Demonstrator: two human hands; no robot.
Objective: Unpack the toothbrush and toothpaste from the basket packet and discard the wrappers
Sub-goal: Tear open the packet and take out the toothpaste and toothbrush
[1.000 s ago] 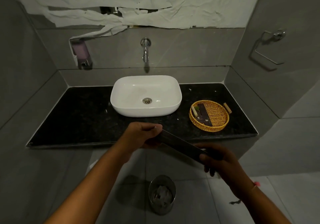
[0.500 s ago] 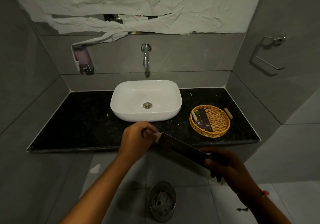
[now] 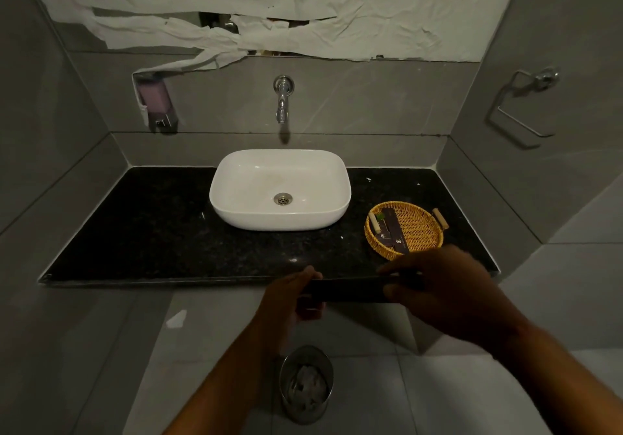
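A long dark packet (image 3: 350, 291) lies level between my two hands, just in front of the counter's front edge. My left hand (image 3: 291, 296) pinches its left end. My right hand (image 3: 441, 286) grips its right end and hides that part. On the counter's right side stands a round wicker basket (image 3: 423, 229) with two more dark packets (image 3: 392, 230) lying inside it. Below my hands, on the floor, is a small metal bin (image 3: 306, 384) with crumpled wrappers in it.
A white basin (image 3: 279, 188) sits mid-counter on the black stone counter (image 3: 151, 225), under a wall tap (image 3: 283, 102). A soap dispenser (image 3: 156, 104) hangs at the left, a metal ring holder (image 3: 521, 107) on the right wall. Torn paper covers the mirror.
The packet has turned from slanting down to the right to level. My right hand rose toward the counter edge, and my left hand dropped a little.
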